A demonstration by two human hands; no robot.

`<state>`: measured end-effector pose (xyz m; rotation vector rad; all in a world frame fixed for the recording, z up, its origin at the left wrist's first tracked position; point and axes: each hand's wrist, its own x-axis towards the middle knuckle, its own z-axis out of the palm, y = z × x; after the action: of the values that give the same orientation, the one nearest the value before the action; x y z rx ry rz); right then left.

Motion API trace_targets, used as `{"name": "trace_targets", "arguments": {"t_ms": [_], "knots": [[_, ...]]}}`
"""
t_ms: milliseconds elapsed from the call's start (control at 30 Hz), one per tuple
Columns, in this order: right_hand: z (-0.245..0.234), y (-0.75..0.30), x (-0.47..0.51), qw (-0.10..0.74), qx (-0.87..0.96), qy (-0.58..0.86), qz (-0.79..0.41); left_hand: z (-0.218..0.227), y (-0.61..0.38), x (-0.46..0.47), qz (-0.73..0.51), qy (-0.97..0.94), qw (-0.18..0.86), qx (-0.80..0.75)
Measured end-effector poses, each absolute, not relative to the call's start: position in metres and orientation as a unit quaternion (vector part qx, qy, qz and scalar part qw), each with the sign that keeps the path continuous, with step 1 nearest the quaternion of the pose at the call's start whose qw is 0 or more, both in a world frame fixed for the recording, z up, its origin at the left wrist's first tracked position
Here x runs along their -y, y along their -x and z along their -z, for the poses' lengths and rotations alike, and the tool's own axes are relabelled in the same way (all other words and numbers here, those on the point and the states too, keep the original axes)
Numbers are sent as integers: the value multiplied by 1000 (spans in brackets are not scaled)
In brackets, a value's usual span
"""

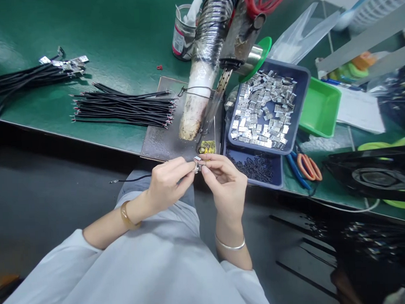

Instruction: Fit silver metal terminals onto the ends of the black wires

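While the left hand point(167, 183) closes its fingers on a thin black wire point(132, 178), the right hand point(225, 182) pinches a small silver metal clip point(197, 165) against it, before the green surface point(118, 35); gripping close to the joint should steady both; a shallow dark blue tray point(278, 169) holds tiny black pieces; a deeper blue plastic bin point(303, 84) holds silver plates.

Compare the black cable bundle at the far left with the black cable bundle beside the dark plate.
The far-left bundle of thin black cables has silver metal shells on its ends; the bundle of thin black cables beside the dark plate ends in bare, reddish tips. The far-left bundle runs off the picture's edge; the plate-side bundle lies wholly in view. Both lie flat on the green table top.
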<state>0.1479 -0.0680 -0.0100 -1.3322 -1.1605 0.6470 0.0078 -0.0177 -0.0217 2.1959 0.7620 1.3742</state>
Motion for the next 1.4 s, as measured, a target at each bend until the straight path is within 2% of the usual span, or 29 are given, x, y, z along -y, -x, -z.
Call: {"name": "trace_targets", "arguments": {"t_ms": [67,233,333,500,700,767,900,1100,1267,1400], "knots": [[10,-146,69,582,513,576,-260,20,-9,20,-490,-769,291,-289],[13,-139,72,551,591,587,-38,9,-10,21,-364,-541,692,-310],[17,-140,73,545,599,586,7,5,-10,16,-340,-444,773,-298],[18,-145,77,595,588,549,6,5,-9,9,-352,-423,757,-351],[14,-142,76,608,556,558,-96,3,-8,4,-322,-460,757,-334],[14,-141,75,611,558,557,-65,2,-7,2,-320,-475,748,-335],[19,-143,75,562,632,532,42,1,-6,0,-336,-486,728,-347],[27,-147,70,564,611,555,2,2,-7,-4,-372,-485,709,-352],[24,-148,64,489,671,548,103,4,-12,-7,-390,-496,681,-372],[23,-151,60,467,691,532,147,6,-15,-9,-403,-502,661,-386]]}}
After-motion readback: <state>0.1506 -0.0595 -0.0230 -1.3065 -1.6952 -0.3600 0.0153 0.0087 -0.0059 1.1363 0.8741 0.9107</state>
